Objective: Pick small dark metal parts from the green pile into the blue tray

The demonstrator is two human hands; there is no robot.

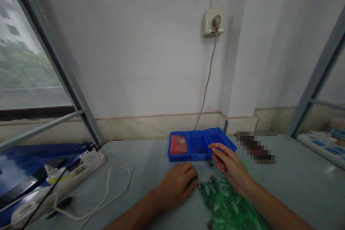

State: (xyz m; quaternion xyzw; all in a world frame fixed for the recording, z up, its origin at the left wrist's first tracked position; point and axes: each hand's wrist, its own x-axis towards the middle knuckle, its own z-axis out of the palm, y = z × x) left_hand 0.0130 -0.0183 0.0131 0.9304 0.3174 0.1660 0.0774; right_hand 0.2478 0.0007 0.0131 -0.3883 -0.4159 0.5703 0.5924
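My left hand (179,185) rests on the table with its fingers curled. Small dark parts (192,180) show between its thumb and index finger. My right hand (229,163) is raised just in front of the blue bins, thumb and fingers pinched together; whatever they hold is too small to make out. Beneath its fingertips is a small dark part (211,163). A few shiny metallic pieces (212,179) lie between my hands, at the edge of a green plastic bag (229,205). The middle blue bin (198,140) contains several little dark pieces.
The left blue bin (178,158) holds a red packet (178,145); a third bin (219,136) stands on the right. A power strip (58,190) and a looped white cable (107,187) lie at left. A pixelated dark object (257,147) is at right, near the wall.
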